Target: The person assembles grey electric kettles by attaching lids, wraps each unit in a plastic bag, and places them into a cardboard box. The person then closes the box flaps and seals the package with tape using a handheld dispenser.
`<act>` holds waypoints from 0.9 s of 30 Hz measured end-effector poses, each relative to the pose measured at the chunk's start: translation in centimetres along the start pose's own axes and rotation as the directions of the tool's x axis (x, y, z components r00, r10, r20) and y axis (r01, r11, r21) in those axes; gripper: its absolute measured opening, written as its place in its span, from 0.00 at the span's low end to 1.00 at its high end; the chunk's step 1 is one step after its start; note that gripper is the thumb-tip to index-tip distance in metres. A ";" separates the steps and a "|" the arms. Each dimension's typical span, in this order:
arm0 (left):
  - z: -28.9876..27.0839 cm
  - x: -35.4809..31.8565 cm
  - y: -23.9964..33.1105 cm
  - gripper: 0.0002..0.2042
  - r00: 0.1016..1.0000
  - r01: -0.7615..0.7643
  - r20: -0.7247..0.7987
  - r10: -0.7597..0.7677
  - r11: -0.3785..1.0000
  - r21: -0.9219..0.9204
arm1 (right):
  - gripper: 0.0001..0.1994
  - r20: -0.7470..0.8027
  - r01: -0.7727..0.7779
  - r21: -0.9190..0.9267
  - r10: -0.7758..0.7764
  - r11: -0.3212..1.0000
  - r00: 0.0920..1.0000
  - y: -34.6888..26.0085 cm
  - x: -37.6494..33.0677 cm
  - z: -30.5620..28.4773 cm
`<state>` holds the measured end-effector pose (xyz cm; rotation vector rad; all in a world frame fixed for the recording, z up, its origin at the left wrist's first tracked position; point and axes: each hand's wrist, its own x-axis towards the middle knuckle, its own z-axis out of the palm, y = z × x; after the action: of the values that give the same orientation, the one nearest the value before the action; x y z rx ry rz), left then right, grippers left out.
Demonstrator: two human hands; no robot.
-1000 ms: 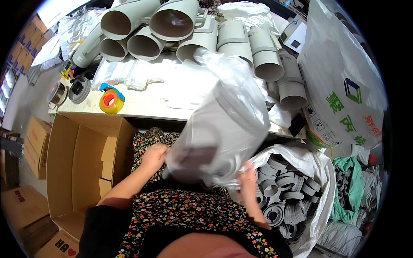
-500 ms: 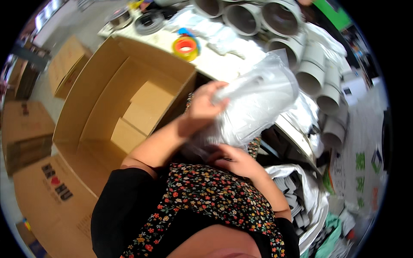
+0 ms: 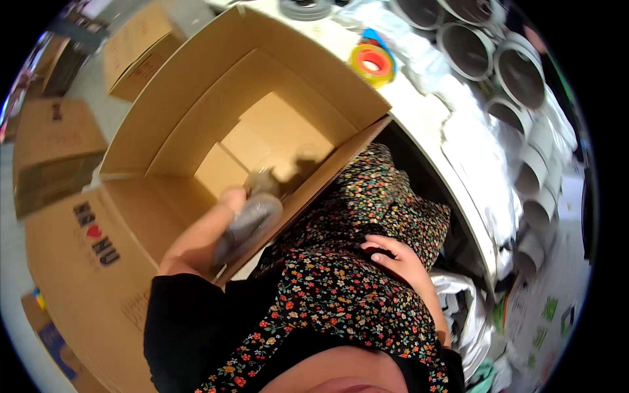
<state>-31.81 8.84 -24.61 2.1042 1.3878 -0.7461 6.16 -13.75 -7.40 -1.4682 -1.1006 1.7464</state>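
Observation:
My left hand (image 3: 234,200) is inside the open cardboard box (image 3: 203,78), near the wall closest to me. It grips a grey tube wrapped in clear plastic (image 3: 252,219), which stands tilted against that wall. Motion smears the tube's far end, and part of my grip is hidden behind it. Over my lap, my right hand (image 3: 398,261) rests on the flowered apron (image 3: 347,281) with its thumb and fingers apart, holding nothing.
On the white table (image 3: 334,42) lie a roll of yellow tape (image 3: 360,65) and crumpled clear plastic. Several grey tubes (image 3: 466,49) are stacked along its right side. Closed cartons (image 3: 56,147) stand at left. A white sack (image 3: 462,304) sits at lower right.
My left hand has carried the plastic-wrapped tube from above my lap leftward into the box. My right hand has let go of it and lies on the apron. The view has shifted left.

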 end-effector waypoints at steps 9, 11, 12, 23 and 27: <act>9.6 8.3 6.6 0.13 0.986 -0.060 0.158 0.048 0.996 0.073 | 0.14 -0.359 -0.122 -0.014 0.109 0.992 0.927 2.9 -9.2 -3.3; 10.2 9.0 6.7 0.12 0.987 -0.067 0.145 0.063 0.998 0.022 | 0.14 -0.597 -0.022 -0.137 -0.065 0.990 0.800 2.3 -9.6 -7.0; 10.3 8.5 6.2 0.12 0.985 -0.084 0.148 0.083 0.996 -0.001 | 0.14 -0.691 0.140 0.050 -0.066 0.989 0.720 1.3 -9.8 -8.9; 4.5 2.0 -1.4 0.09 0.949 -0.233 -0.285 0.136 0.910 -0.342 | 0.15 -0.961 0.974 0.136 0.264 0.183 0.085 -0.4 -7.5 -42.3; -11.3 -3.9 12.2 0.10 0.744 -0.451 -0.626 0.231 0.866 -0.216 | 0.10 -0.980 0.993 0.077 0.175 -0.085 0.090 -4.1 -7.8 -39.5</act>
<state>-19.90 9.68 -12.43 2.2750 1.2166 0.3338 46.11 -10.01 -1.84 -0.4450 0.1939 0.2585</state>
